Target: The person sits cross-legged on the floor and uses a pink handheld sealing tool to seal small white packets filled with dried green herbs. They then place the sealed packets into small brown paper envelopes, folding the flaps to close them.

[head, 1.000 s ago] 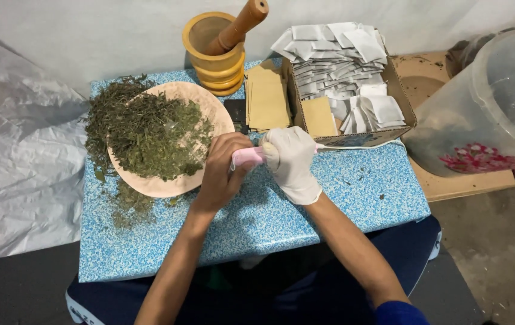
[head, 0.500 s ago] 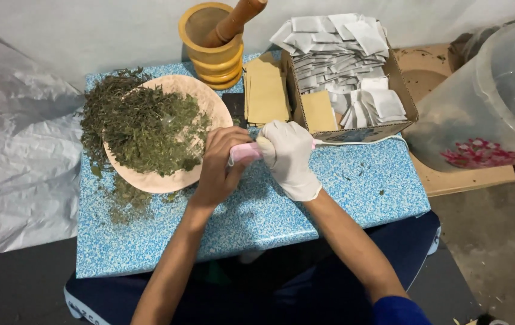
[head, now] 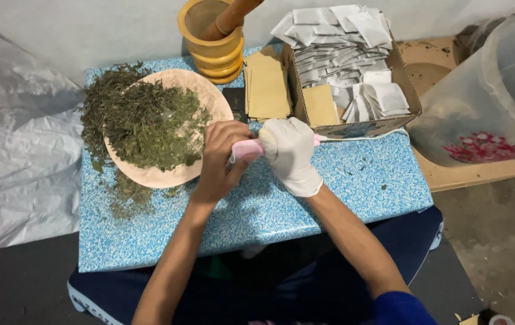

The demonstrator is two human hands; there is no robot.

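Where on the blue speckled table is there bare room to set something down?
The table is bare along its near edge, below both forearms, and right of the gloved right hand, in front of the cardboard box. The far side is crowded: plate of dried herbs with spilled bits, mortar, tan packets.
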